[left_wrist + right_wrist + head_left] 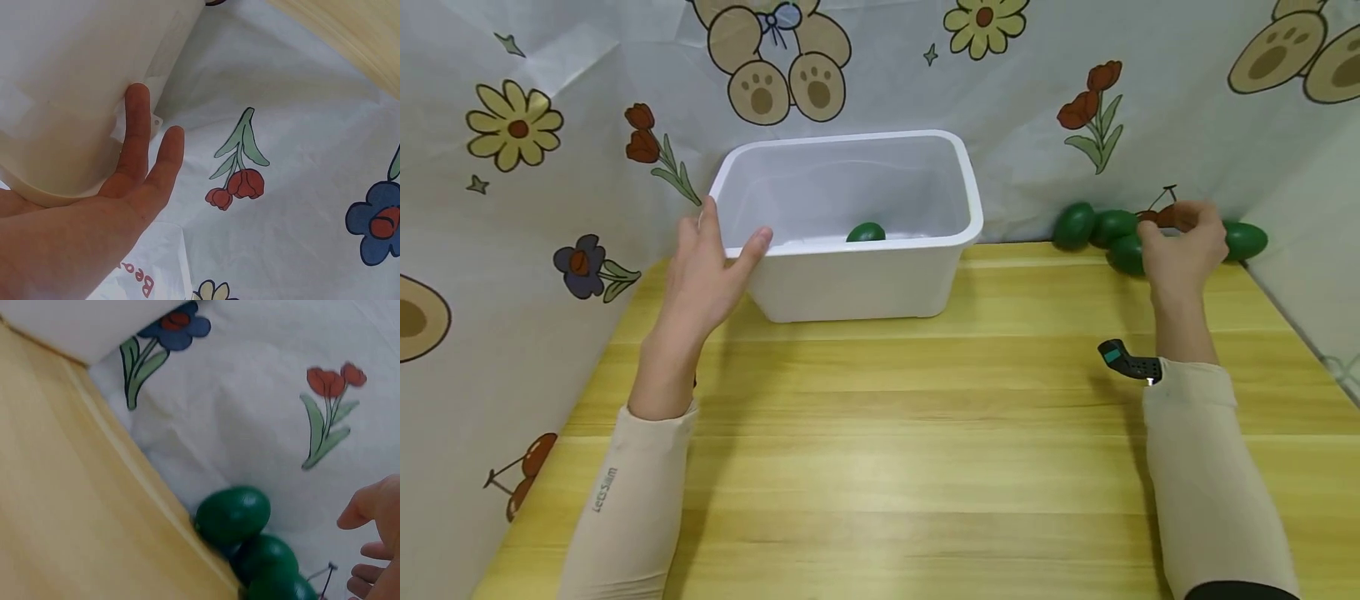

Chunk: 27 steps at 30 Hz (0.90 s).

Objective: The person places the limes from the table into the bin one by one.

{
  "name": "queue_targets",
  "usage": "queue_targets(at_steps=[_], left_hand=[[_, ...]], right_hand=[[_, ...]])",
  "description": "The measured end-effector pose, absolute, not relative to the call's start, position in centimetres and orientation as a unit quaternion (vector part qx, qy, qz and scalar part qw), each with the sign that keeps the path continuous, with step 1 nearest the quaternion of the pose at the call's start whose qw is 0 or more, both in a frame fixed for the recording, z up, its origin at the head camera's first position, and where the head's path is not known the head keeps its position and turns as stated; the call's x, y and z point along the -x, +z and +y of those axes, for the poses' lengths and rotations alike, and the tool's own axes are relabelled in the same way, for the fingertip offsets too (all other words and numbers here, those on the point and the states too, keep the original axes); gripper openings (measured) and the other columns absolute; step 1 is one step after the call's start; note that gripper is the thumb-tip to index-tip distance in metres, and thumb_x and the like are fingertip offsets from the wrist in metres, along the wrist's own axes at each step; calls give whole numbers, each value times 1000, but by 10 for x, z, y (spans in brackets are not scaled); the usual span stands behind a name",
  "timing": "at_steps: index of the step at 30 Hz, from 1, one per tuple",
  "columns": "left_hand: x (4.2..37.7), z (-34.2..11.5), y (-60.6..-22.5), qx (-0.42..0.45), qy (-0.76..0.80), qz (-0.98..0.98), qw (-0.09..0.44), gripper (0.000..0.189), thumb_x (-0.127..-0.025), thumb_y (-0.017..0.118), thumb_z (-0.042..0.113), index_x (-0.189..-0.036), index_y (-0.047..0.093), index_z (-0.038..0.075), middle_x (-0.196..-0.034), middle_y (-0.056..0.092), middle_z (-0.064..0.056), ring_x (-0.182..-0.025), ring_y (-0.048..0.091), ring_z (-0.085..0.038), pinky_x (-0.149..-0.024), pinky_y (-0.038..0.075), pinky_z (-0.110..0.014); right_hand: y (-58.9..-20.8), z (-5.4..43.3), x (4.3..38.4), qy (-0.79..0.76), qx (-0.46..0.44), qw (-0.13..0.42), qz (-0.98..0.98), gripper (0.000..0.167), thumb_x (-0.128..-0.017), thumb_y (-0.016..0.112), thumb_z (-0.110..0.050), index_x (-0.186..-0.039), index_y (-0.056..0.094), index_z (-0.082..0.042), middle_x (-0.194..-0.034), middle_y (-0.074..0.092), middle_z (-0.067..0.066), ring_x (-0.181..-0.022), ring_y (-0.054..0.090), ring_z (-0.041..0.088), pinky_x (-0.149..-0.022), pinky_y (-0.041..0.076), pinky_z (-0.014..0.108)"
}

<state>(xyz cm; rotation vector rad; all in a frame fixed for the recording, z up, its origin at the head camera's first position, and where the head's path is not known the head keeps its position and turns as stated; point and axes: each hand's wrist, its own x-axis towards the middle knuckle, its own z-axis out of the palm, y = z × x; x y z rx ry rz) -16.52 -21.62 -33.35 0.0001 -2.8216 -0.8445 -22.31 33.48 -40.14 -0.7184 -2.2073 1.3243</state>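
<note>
My left hand (703, 279) is at the left front corner of a white plastic bin (857, 287), its thumb over the front rim. In the left wrist view, its straight fingers (137, 119) lie along the bin's outer wall. Inside the bin is one dark green, glossy, egg-shaped object (867, 232). At the back right, my right hand (1183, 250) reaches over several more green egg-shaped objects (1074, 226). Another green one (1246, 240) shows just right of that hand. The right wrist view shows a gap between thumb (359, 512) and fingers, with only cloth behind it.
A light wooden table (925, 433) spreads in front of the bin. White cloth (1015, 133) printed with flowers, bears and cherries rises behind the table and along its left side. A pale panel (1315, 233) stands at the right edge, close to the green objects.
</note>
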Motion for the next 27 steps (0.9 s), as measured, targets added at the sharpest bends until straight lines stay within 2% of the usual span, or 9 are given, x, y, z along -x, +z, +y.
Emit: queue_targets(at_steps=[1,3,4,6,10,18,22,24,27], left_hand=[[165,-217,-334,1,-286,-953,98,109,-98,42,78,-170,0,8,-157,27,-32,-110,47,-44,-95,42,-61],[165,-218,-335,3,-289,-952,102,108,-99,42,78,-170,0,7,-158,27,-32,-114,47,-46,-100,41,-63],[165,-219,-335,3,-291,-951,103,108,-99,41,78,-170,0,7,-158,26,-32,-116,47,-47,-102,40,-64],[164,-221,-336,0,-294,-950,107,108,-99,41,77,-170,0,7,-158,26,-33,-119,46,-48,-105,38,-65],[162,-224,-338,-10,-293,-950,108,109,-98,41,78,-170,1,6,-158,26,-33,-118,47,-49,-106,38,-65],[165,-220,-339,-6,-280,-954,105,110,-97,39,80,-170,0,7,-158,26,-33,-109,48,-46,-95,43,-63],[165,-219,-338,-2,-275,-956,106,109,-98,40,80,-170,1,7,-156,28,-34,-102,47,-43,-85,44,-57],[166,-218,-338,1,-272,-956,108,109,-98,40,79,-170,1,7,-154,30,-34,-100,47,-42,-82,43,-54],[166,-217,-336,3,-270,-957,111,109,-98,39,79,-170,2,6,-152,31,-34,-99,47,-42,-82,43,-54]], right_hand=[[-404,339,223,475,267,209,-812,55,-98,65,-35,-150,52,-23,-136,57,-14,-137,42,8,-119,31,27],[-409,346,223,463,266,166,-829,65,-99,63,-38,-158,44,-21,-158,47,-2,-152,32,20,-124,30,34],[-412,348,225,457,258,149,-838,71,-99,62,-39,-162,39,-18,-166,38,4,-155,28,24,-125,29,37],[-418,350,230,447,233,135,-853,76,-99,63,-38,-164,35,-12,-171,31,11,-156,29,29,-126,30,41],[-432,349,240,434,210,130,-866,77,-97,67,-34,-163,38,-7,-168,35,17,-152,35,35,-124,32,45],[-450,349,238,434,239,145,-856,75,-96,69,-31,-162,39,-12,-166,37,16,-151,34,33,-125,29,46],[-450,350,235,451,268,155,-837,73,-92,71,-36,-158,46,-19,-159,44,9,-143,40,23,-120,35,36],[-446,350,233,470,283,169,-819,69,-90,72,-35,-154,50,-23,-149,49,-1,-131,45,15,-111,39,30],[-436,349,230,497,291,200,-793,64,-88,75,-37,-148,54,-26,-135,50,-11,-116,45,5,-100,41,25]])
